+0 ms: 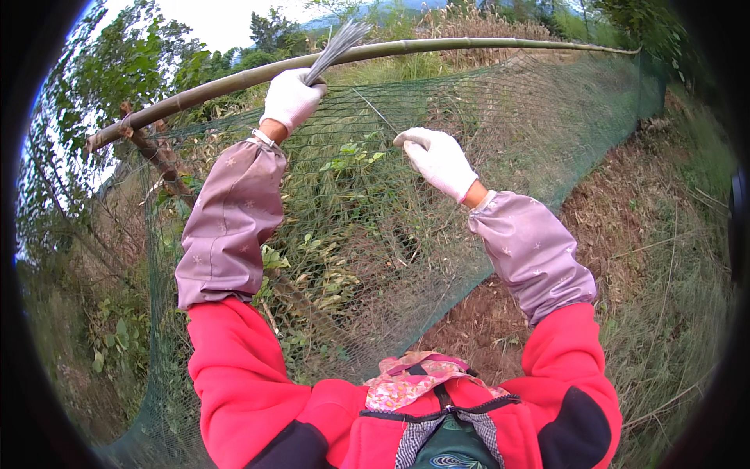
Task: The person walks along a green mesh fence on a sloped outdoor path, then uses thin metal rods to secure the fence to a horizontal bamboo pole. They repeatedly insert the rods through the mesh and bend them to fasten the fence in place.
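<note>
My left hand, in a white glove, is closed round a bundle of thin grey wires just at the bamboo pole. The wires fan out up and to the right, past the pole. My right hand, also gloved in white, pinches a single thin wire between thumb and fingers, its free end slanting up to the left. Behind both hands spreads a green net, whose top edge runs along beneath the pole.
A brown wooden post meets the pole's left end. Leafy plants stand behind the net. Bare reddish soil and dry grass lie to the right. Trees rise at the far left.
</note>
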The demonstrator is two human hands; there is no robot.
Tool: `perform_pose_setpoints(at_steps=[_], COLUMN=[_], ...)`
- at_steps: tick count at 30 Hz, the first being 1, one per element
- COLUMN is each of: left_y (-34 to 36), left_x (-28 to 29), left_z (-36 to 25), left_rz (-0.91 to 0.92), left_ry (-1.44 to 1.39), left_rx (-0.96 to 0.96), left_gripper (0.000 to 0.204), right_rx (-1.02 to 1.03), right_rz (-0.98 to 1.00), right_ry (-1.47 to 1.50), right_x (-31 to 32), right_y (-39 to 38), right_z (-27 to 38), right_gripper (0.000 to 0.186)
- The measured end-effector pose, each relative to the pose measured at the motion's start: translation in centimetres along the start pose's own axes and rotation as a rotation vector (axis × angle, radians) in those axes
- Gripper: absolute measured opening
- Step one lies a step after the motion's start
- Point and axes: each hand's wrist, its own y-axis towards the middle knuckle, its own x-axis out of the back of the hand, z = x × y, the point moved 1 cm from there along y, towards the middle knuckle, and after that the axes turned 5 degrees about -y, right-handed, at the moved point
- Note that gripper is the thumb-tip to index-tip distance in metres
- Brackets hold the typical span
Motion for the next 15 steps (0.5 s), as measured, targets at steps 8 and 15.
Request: perform_pose_setpoints(at_steps=[8, 15], left_y=[0.2, 0.0], left_x=[0.3, 0.4], left_z=[0.1, 0.1], left_rz=[0.004, 0.014], left_ry=[0.0, -0.028], left_rx=[0.028, 0.004], left_gripper=[0.02, 0.02], right_rx=[0.001, 0.089], right_rz=[-0.022, -0.115], right_ry=[-0.006, -0.002], right_x=[-0.1, -0.4], right_y=[-1.3, -2.3], right_z=[0.0, -0.5], right_gripper=[0.022, 0.021])
